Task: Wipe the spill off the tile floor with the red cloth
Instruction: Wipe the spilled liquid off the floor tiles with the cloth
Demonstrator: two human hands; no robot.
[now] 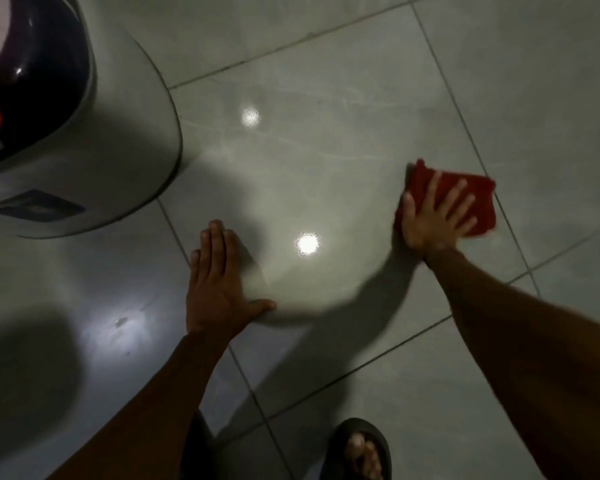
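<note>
Floor: gray shiny tiles with dark lines between them; the room is dim.
Red cloth: the red cloth lies flat on the floor at the right side, close to where two tile lines cross.
Right hand: the right hand lies on top of the cloth with fingers spread wide, palm down, pressing it to the tile. It is not curled around the cloth.
Left hand: the left hand is flat on the floor too, fingers close together and thumb out to the side. It holds nothing. It is well apart from the cloth.
Spill: I cannot tell where the wet spot is. The tile between the two hands has faint streaks and looks glossy.
Lights: two bright round spots shine on the tile, one between the hands and one farther up.
Foot: a foot in a dark sandal shows at the bottom edge.
Big thing: a white rounded machine with a dark top stands at the left, near the left hand but not touching it.
</note>
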